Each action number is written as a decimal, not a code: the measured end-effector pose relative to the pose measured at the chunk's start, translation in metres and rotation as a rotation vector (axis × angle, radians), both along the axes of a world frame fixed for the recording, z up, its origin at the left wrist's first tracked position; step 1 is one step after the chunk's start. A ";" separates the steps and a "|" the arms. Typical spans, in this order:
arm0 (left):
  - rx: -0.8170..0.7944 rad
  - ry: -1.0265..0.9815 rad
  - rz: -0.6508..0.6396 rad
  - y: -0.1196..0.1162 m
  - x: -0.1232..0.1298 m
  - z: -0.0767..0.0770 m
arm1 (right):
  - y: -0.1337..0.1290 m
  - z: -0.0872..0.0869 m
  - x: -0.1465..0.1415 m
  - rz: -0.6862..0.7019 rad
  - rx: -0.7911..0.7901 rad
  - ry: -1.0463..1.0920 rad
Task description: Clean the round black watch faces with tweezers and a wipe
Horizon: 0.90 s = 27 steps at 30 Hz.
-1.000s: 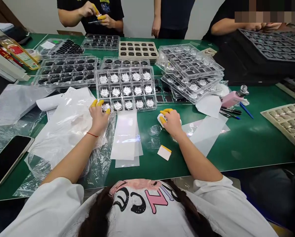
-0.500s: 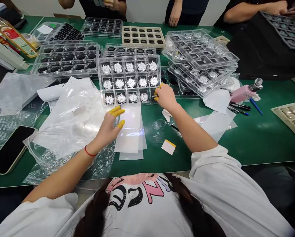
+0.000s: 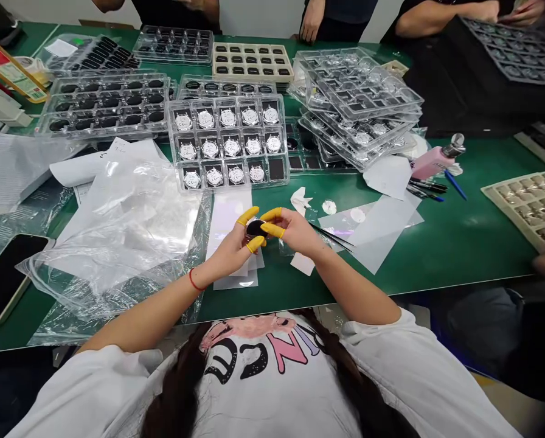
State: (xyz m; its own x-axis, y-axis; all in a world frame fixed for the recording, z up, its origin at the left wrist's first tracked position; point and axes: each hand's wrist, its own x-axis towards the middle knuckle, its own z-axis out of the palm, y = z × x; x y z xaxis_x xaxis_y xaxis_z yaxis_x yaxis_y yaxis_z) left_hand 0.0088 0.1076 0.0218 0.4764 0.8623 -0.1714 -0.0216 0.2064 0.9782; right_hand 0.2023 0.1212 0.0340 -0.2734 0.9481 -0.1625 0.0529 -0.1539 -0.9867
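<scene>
A round watch head (image 3: 255, 229), its black face turned up, is held between my two hands. My left hand (image 3: 231, 250) grips it from the left with thumb and forefinger. From the right, my right hand (image 3: 298, 232) pinches its edge. Yellow finger cots cover fingertips on both hands. Beyond them, a clear plastic tray (image 3: 277, 169) holds rows of watch heads with their silvery backs up; its front right compartment shows only black lining. Translucent sheets (image 3: 229, 210) lie under my left hand. Tweezers (image 3: 331, 236) rest beside my right hand.
Stacked clear trays (image 3: 359, 109) stand behind on the right, near a pink bottle (image 3: 433, 162) and pens. Plastic bags (image 3: 131, 225) and a phone (image 3: 10, 277) lie left. A beige tray (image 3: 534, 210) is far right. Co-workers' hands (image 3: 312, 21) show across the table.
My right hand has taken the watch head from the tray's front right compartment and brought it toward me. My left hand has moved right and closed on it too.
</scene>
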 end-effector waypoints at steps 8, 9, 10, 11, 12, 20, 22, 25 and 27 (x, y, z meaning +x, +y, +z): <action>0.167 0.050 -0.166 -0.001 -0.006 -0.010 | -0.019 -0.005 -0.016 -0.161 0.300 -0.353; 0.173 0.064 -0.152 -0.001 -0.007 -0.012 | -0.020 -0.006 -0.018 -0.176 0.307 -0.348; 0.174 0.074 -0.138 0.000 -0.008 -0.014 | -0.021 -0.007 -0.019 -0.186 0.302 -0.334; 0.174 0.086 -0.123 0.000 -0.009 -0.015 | -0.021 -0.008 -0.020 -0.191 0.291 -0.319; 0.173 0.101 -0.109 0.000 -0.009 -0.016 | -0.021 -0.010 -0.020 -0.189 0.277 -0.308; 0.160 0.176 -0.006 0.000 -0.004 -0.012 | -0.026 -0.013 -0.021 -0.135 0.593 -0.510; 0.127 0.192 0.042 0.003 -0.006 -0.013 | -0.029 -0.011 -0.015 -0.068 0.713 -0.531; 0.068 0.190 0.104 0.009 -0.013 -0.014 | -0.029 -0.014 0.002 -0.107 0.681 -0.658; 0.041 0.159 0.099 0.012 -0.016 -0.013 | -0.023 -0.024 0.016 -0.186 0.605 -0.847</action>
